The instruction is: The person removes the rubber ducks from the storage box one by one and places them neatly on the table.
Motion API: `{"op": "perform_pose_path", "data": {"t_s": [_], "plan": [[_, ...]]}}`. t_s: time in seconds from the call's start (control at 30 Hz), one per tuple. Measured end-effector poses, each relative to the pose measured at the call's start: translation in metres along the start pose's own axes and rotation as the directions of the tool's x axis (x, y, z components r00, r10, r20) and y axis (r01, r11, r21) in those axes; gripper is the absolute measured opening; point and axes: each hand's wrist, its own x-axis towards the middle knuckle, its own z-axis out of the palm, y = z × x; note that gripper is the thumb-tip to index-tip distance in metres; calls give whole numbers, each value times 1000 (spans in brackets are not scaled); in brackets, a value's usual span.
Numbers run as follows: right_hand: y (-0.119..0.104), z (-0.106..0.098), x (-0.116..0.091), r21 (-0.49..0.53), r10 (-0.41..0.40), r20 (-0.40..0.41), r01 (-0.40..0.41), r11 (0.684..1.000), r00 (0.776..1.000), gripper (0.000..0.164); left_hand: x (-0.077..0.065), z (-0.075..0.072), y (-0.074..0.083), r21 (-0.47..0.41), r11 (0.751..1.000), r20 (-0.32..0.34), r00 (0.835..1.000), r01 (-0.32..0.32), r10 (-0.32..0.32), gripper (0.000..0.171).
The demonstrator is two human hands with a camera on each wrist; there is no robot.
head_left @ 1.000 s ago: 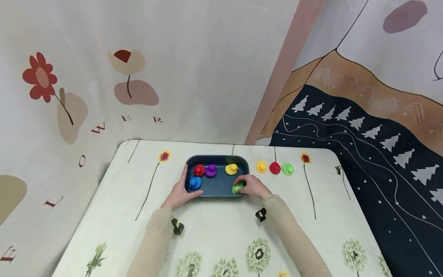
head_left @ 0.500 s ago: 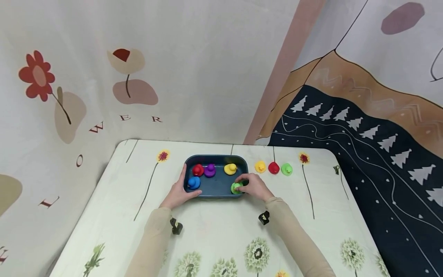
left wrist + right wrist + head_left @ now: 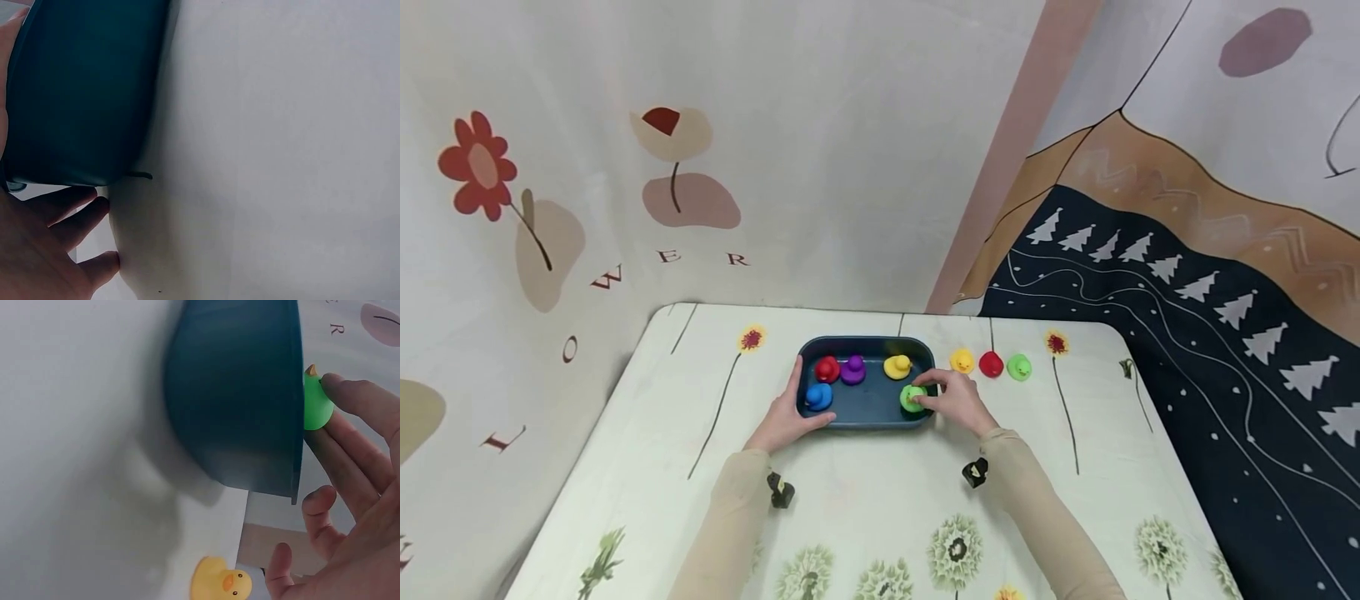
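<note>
A dark blue tray (image 3: 868, 408) stands on the table in the head view. At its left end the left hand (image 3: 784, 419) holds it, thumb over the front rim and fingers along the end wall. Near the tray's front right corner, the right hand (image 3: 958, 402) pinches a green rubber duck (image 3: 912, 397) between thumb and fingers. In the right wrist view the green duck's head (image 3: 317, 403) shows above the rim. A red duck (image 3: 827, 369), a purple duck (image 3: 853, 370), a blue duck (image 3: 819, 397) and a yellow duck (image 3: 897, 367) sit inside the tray.
Right of the tray, a yellow duck (image 3: 962, 361), a red duck (image 3: 991, 364) and a green duck (image 3: 1018, 367) stand in a row on the flower-print tablecloth (image 3: 865, 492). Printed curtains (image 3: 850, 167) hang behind the table.
The pinched green duck has risen from low in the tray's front right corner, and the right hand has come up with it. The left hand stays on the tray.
</note>
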Motion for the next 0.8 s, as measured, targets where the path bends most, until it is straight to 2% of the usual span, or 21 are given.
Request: {"op": "perform_pose_path", "data": {"t_s": [0.17, 0.33, 0.8], "plan": [[-2, 0, -3, 34, -62, -29, 63, 997, 998, 21, 0, 0, -1, 3, 1000, 1, 1000, 1, -1, 119], [-7, 0, -8, 144, -98, -40, 103, 984, 994, 21, 0, -1, 1, 0, 1000, -1, 1000, -4, 4, 119], [1, -7, -18, 341, -92, -41, 101, 935, 995, 28, -1, -1, 2, -6, 1000, 14, 1000, 15, -15, 118]]}}
